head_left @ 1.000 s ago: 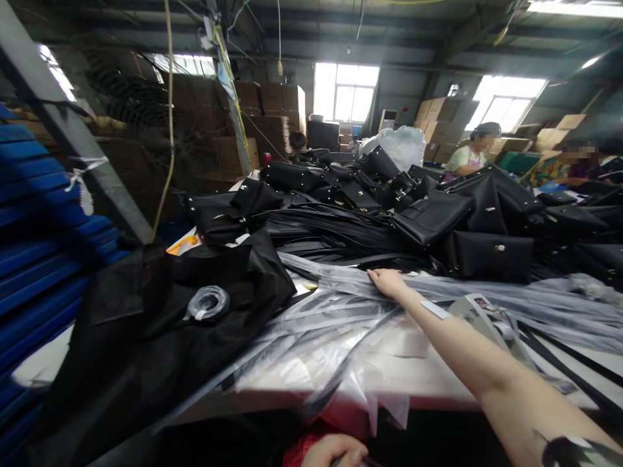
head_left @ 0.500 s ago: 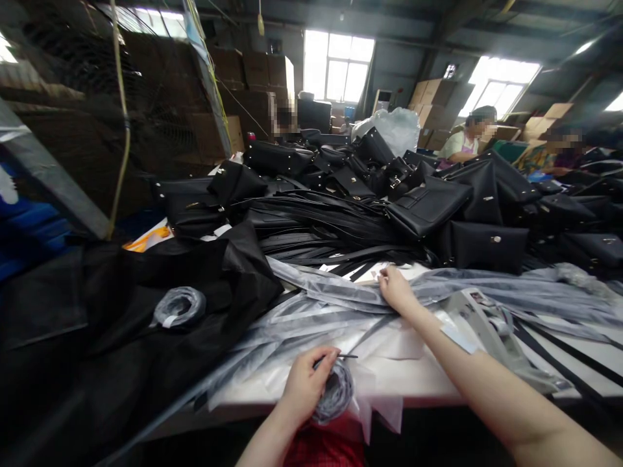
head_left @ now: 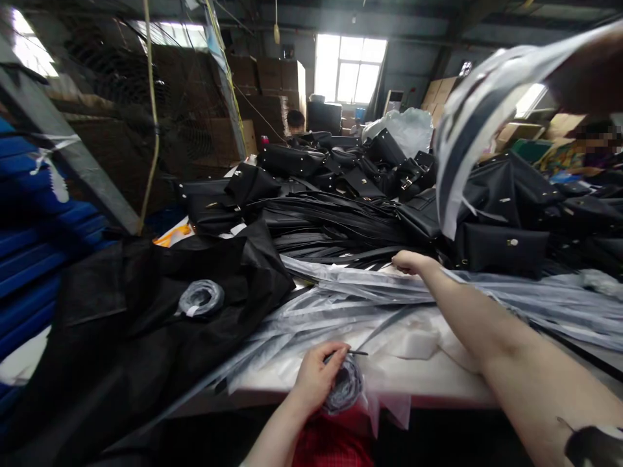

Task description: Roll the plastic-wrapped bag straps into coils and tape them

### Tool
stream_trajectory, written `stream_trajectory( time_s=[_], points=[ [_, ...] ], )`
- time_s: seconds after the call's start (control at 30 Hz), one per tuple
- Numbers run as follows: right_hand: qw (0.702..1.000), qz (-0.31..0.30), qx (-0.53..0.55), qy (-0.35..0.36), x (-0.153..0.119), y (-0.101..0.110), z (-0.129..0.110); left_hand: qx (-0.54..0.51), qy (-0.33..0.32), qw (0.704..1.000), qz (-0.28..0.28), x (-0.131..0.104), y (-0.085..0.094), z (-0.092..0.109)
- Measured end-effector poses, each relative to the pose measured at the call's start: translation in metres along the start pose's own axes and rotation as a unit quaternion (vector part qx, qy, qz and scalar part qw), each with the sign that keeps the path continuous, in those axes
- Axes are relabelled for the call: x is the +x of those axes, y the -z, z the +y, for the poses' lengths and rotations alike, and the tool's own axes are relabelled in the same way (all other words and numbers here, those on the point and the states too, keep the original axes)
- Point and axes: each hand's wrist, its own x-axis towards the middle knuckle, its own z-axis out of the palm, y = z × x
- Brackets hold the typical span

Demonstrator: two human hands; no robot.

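Low at the table's front edge, my left hand [head_left: 321, 376] grips a coiled strap in clear plastic [head_left: 346, 389]; a thin dark end sticks out past the fingertips. My right hand [head_left: 411, 261] is stretched forward over the plastic-sleeved straps [head_left: 341, 285], close to the pile of bare black straps [head_left: 331, 220]. Its fingers are curled, and what they hold, if anything, is hidden. A second wrapped coil [head_left: 200, 298] rests on black cloth [head_left: 146, 350] at the left.
Black bags [head_left: 360, 175] are heaped at the back. A blurred sleeved strap [head_left: 467, 130] hangs in the air at upper right, near a dark shape. Blue stacked panels [head_left: 29, 240] and a slanted metal post [head_left: 82, 143] stand left. People sit behind the heap.
My right hand has moved slightly forward and right, its arm now covering the grey device. The sleeved strap has swung into view at upper right. My left hand still grips the coil.
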Motion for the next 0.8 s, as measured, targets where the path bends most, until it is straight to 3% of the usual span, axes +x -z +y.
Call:
stream_trajectory(
  time_s=[0.1, 0.17, 0.27, 0.37, 0.5, 0.6, 0.7, 0.8],
  points=[
    [0.996, -0.087, -0.008, -0.023, -0.018, 0.013, 0.000, 0.004, -0.002, 1.000, -0.002, 0.000, 0.002, 0.003],
    [0.994, -0.104, -0.013, -0.023, -0.045, 0.011, -0.003, -0.005, 0.003, 1.000, 0.003, -0.004, 0.000, 0.007],
    [0.997, -0.079, -0.018, -0.013, -0.097, -0.002, -0.009, -0.040, 0.031, 0.999, -0.020, -0.026, -0.008, 0.012],
    [0.999, -0.044, 0.004, 0.001, -0.140, -0.012, -0.013, -0.049, 0.051, 0.994, -0.085, -0.065, -0.022, 0.010],
    [0.999, 0.008, 0.037, -0.031, -0.184, -0.008, -0.014, -0.009, 0.093, 0.988, -0.119, -0.117, -0.037, -0.007],
    [0.997, 0.001, 0.065, -0.050, -0.233, -0.003, -0.022, -0.007, 0.113, 0.986, -0.125, -0.140, -0.038, -0.015],
    [0.981, -0.059, 0.185, 0.006, -0.294, -0.001, -0.041, 0.003, 0.097, 0.987, -0.129, -0.145, -0.033, -0.011],
    [0.941, -0.119, 0.312, 0.056, -0.348, 0.001, -0.060, 0.017, 0.088, 0.991, -0.104, -0.136, -0.030, -0.005]
  ],
)
